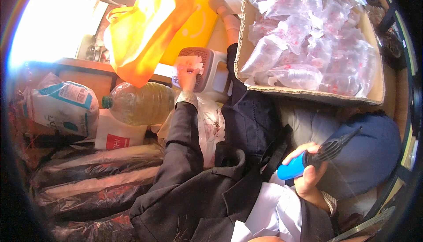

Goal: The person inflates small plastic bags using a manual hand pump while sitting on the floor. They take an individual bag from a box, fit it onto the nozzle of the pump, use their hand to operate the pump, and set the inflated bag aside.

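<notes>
My left hand [187,80] reaches forward to a small grey stool [215,77] with a brown woven-look top. Its fingers are closed on a pale piece of paper or tissue [190,61], pressed against that top. Close to my body on the right, my right hand [310,178] is wrapped round a blue-handled tool [291,167]. The tool's black, ribbed head [337,147] tapers to a thin tip pointing up and to the right. I cannot make out its exact kind.
Right of the stool, an open cardboard box [308,93] holds several clear plastic packets. A yellow-orange bag [145,30] stands at the far left. A large clear bottle [143,103] lies beside a white-and-blue package [72,107]. A dark blue rounded cushion-like thing [370,167] sits at right.
</notes>
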Available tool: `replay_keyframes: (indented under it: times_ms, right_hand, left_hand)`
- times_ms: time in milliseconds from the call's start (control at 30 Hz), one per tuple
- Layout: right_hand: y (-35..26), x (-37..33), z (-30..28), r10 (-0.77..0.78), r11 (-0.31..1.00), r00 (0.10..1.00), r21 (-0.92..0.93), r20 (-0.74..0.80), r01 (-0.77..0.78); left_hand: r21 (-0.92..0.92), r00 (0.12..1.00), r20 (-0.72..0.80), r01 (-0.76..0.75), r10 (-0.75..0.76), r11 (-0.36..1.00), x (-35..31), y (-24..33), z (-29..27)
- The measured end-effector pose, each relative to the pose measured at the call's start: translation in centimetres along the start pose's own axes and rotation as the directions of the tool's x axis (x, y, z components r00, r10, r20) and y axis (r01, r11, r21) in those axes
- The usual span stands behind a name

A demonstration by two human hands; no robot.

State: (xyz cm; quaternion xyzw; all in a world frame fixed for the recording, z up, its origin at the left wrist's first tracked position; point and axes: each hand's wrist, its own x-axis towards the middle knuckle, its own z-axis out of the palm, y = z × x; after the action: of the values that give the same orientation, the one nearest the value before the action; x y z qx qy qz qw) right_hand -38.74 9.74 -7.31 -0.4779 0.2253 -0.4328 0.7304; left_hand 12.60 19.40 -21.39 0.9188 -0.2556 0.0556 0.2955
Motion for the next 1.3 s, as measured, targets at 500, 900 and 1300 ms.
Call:
replay_keyframes:
  times_ms: [500,900,1300]
  right_hand:
    - [0.0,-0.1,0.0,0.028,0.999,1.0,0.032,-0.006,-0.028]
    - [0.0,0.1,-0.5,0.045,0.999,0.995,0.003,0.092,-0.046]
    - [-0.9,1.9,-0.4,0.385,0.923,0.921,-0.026,0.052,-0.384]
  left_hand:
    - [-0.071,0.999,-0.009,0.038,-0.039,0.997,-0.2,1.2,0.6]
    - [-0.696,0.831,-0.408,-0.015,-0.379,0.718,1.5,4.8,-2.2]
    - [-0.865,0.658,0.412,0.065,0.63,0.497,-14.8,30.5,-10.0]
